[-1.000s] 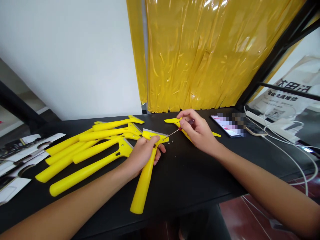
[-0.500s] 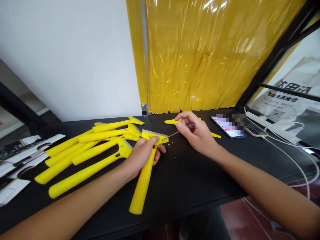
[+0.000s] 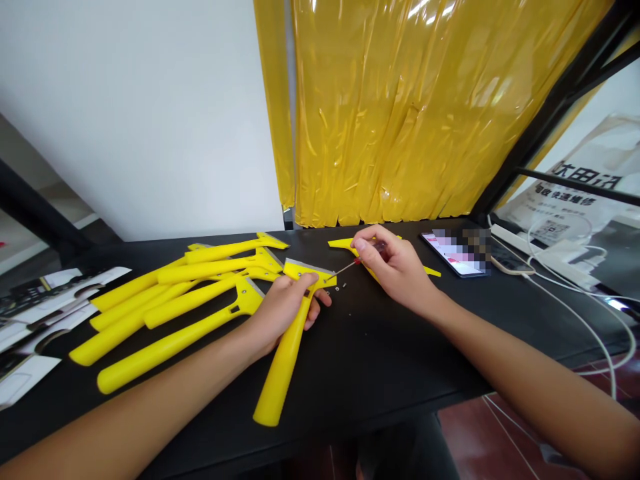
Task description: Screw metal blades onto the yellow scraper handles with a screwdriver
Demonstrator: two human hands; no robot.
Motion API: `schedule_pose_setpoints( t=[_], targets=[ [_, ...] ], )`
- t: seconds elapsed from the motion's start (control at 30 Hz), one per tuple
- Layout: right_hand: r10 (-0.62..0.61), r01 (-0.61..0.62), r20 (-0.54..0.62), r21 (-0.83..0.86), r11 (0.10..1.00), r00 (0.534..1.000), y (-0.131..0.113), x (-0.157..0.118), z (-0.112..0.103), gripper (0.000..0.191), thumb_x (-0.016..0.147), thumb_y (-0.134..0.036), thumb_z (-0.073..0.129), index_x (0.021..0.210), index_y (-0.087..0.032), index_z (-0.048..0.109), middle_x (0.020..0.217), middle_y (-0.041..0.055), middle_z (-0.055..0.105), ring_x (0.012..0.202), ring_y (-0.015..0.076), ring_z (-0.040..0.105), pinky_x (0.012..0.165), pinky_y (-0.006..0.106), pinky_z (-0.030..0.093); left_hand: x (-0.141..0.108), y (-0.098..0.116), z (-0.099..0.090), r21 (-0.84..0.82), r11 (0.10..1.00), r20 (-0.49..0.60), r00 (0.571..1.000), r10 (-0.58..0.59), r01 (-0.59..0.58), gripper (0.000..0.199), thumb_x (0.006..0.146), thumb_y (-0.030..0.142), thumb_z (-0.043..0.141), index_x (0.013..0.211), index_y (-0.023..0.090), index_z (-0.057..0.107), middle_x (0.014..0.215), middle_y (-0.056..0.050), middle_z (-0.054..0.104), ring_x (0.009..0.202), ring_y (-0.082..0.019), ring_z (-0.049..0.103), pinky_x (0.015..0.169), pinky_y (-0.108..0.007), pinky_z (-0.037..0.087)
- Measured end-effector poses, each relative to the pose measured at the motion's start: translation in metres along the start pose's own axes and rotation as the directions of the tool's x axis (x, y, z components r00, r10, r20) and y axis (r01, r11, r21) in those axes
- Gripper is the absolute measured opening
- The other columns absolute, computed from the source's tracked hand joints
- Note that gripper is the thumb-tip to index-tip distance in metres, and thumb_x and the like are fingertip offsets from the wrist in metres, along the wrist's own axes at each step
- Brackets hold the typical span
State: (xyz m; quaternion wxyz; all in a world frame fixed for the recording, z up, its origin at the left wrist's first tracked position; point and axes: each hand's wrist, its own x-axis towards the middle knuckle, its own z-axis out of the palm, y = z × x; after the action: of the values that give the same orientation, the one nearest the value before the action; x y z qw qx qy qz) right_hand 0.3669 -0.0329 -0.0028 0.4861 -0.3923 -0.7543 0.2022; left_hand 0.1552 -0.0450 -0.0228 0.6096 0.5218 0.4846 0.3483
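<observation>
A yellow scraper [image 3: 283, 363] with a wide head and a metal blade edge is gripped by my left hand [image 3: 290, 300], thumb on top near the neck, handle slanting toward the table's front edge. My right hand [image 3: 393, 263] is closed on a thin screwdriver [image 3: 347, 268], whose tip meets the right end of the scraper's head. Tiny metal parts [image 3: 344, 285] lie on the black table just right of that head. Behind my right hand are more yellow pieces [image 3: 340, 243], partly hidden by it.
Several yellow scrapers [image 3: 173, 337] lie in an overlapping pile on the left. Printed cards [image 3: 30, 380] sit at the far left. On the right are a lit phone [image 3: 453, 257], a second phone [image 3: 513, 259] and white cables [image 3: 590, 317]. A yellow plastic curtain [image 3: 400, 120] hangs behind the table [image 3: 360, 373].
The lower end of the held scraper's handle has swung slightly left. My right hand and the screwdriver have shifted a little, with the tip still at the scraper's head.
</observation>
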Motion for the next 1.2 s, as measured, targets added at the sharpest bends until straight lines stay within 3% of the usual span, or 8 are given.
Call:
schedule_pose_setpoints(
  t=[0.13,0.3,0.47,0.67,0.97,1.2],
  targets=[
    [-0.059,0.055,0.074,0.054,0.997,0.996,0.000,0.000,0.000,0.013,0.099,-0.025,0.053,0.110,-0.022,0.058,0.072,-0.0039,0.050,0.061,0.0109,0.045,0.056,0.025,0.036,0.001,-0.002,0.000,-0.019,1.000,-0.007,1.000,0.004,-0.005,0.041,0.094,0.043,0.050,0.071,0.012,0.065,0.047,-0.002,0.053,0.039,-0.011,0.045,0.042,-0.023,0.032],
    [-0.024,0.024,0.032,-0.018,1.000,0.999,0.001,0.001,0.001,0.015,0.099,-0.035,0.056,0.098,-0.021,0.061,0.071,-0.0030,0.052,0.061,0.0107,0.046,0.056,0.026,0.036,0.003,-0.004,-0.002,-0.025,1.000,-0.011,1.000,0.009,-0.009,0.040,0.094,0.042,0.052,0.071,0.012,0.065,0.047,-0.002,0.053,0.040,-0.011,0.045,0.041,-0.023,0.033],
    [-0.034,0.031,0.060,0.060,0.998,0.998,0.000,0.000,0.003,0.013,0.096,-0.025,0.059,0.109,-0.022,0.058,0.072,-0.0045,0.050,0.059,0.0102,0.046,0.054,0.024,0.038,0.002,-0.001,0.000,-0.093,0.996,-0.024,1.000,0.013,-0.015,0.032,0.090,0.036,0.056,0.071,0.011,0.065,0.050,-0.003,0.056,0.041,-0.011,0.045,0.041,-0.023,0.033],
    [-0.039,0.040,-0.012,0.122,0.992,0.999,0.004,0.001,0.005,0.013,0.095,-0.033,0.064,0.097,-0.021,0.062,0.086,0.0011,0.062,0.073,0.0115,0.056,0.061,0.025,0.044,-0.002,0.002,0.001,-0.087,0.996,-0.041,0.999,0.021,-0.024,0.031,0.088,0.032,0.056,0.072,0.008,0.068,0.048,-0.004,0.055,0.040,-0.011,0.045,0.043,-0.024,0.033],
    [0.000,0.016,-0.060,0.260,0.965,0.998,0.005,-0.001,0.004,0.016,0.095,-0.038,0.065,0.096,-0.022,0.065,0.076,-0.0013,0.056,0.060,0.0091,0.048,0.053,0.026,0.037,-0.008,0.022,-0.012,-0.072,0.994,0.008,0.997,0.083,-0.082,0.026,0.088,0.030,0.065,0.082,0.006,0.071,0.061,-0.007,0.064,0.050,-0.010,0.049,0.049,-0.024,0.035],
    [-0.024,0.054,-0.095,0.320,0.946,0.995,0.002,-0.005,0.004,0.013,0.095,-0.035,0.065,0.100,-0.023,0.064,0.076,-0.0018,0.055,0.055,0.0090,0.049,0.049,0.026,0.041,-0.007,0.023,-0.012,-0.104,0.988,-0.065,0.992,0.111,-0.118,0.021,0.088,0.026,0.058,0.076,0.010,0.063,0.067,-0.011,0.069,0.051,-0.011,0.051,0.049,-0.025,0.036]
  ],
)
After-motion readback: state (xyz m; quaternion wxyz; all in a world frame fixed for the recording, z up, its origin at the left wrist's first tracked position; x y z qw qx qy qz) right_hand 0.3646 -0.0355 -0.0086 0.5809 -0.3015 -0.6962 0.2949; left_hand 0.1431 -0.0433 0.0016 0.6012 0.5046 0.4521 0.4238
